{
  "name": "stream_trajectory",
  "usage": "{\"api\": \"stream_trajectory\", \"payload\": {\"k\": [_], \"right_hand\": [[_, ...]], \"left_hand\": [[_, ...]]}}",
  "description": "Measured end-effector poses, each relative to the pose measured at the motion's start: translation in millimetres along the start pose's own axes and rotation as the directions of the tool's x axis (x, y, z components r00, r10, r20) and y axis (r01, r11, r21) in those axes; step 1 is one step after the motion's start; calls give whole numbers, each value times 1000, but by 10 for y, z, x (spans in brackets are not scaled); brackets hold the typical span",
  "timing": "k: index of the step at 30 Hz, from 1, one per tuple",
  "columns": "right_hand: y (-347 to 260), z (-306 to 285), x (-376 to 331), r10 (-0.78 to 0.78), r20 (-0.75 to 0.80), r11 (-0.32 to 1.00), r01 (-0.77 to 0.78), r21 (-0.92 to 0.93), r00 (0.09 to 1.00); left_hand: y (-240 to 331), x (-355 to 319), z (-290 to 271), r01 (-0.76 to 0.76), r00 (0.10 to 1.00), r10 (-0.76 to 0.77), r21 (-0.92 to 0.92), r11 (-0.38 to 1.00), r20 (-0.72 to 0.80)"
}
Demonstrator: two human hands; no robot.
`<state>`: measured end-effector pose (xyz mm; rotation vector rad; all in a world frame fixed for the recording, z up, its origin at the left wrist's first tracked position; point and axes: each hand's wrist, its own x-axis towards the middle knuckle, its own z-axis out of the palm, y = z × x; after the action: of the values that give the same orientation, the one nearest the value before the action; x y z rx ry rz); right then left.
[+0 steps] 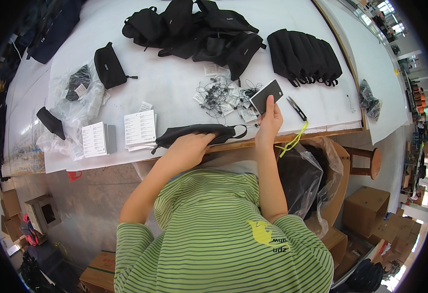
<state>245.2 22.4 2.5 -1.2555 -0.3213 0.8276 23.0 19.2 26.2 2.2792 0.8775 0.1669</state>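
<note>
A black zip pouch (177, 132) lies along the table's near edge, its wrist loop pointing right. My left hand (188, 150) grips it, with the fingers partly hidden against the fabric. My right hand (270, 123) pinches a dark hang tag (266, 97) with a pale edge and holds it raised above the table. A thin dark cord shows between the pouch's loop and my right hand; its ends are hard to make out. Beyond the tag lies a tangle of black tag strings (216, 97). Small thread snips (297, 108) with a yellow-green cord rest to the right.
Two stacks of white printed tags, a left stack (94, 140) and a right stack (141, 129), stand left of the pouch. Black pouches (194, 34) are heaped at the back; a neat row (304, 56) sits back right. Clear plastic bags (58, 132) lie at left. Cardboard boxes (365, 207) stand below right.
</note>
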Motion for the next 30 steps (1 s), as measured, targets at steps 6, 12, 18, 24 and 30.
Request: {"api": "stream_trajectory", "payload": {"k": [6,12,18,24,30], "right_hand": [[-38,-279,154,-392,128,846,411,-340,911],[-442,53,-293,-319,588,689,608,-395,743],[-222,282,-407,-176,926,267,922,-282,334],[-152,270,-359,124,948,-22,956,-292,292],[-188,346,-385,278,920,-117,961,-251,275]], "left_hand": [[92,-168,-155,150,988,-151,60,987,21],[118,-355,-172,88,962,-49,135,987,-268],[105,-273,-30,97,902,-44,101,990,-430],[133,-204,21,-20,772,-111,-199,980,-625],[-33,-158,-2,-139,882,198,166,976,-427]]}}
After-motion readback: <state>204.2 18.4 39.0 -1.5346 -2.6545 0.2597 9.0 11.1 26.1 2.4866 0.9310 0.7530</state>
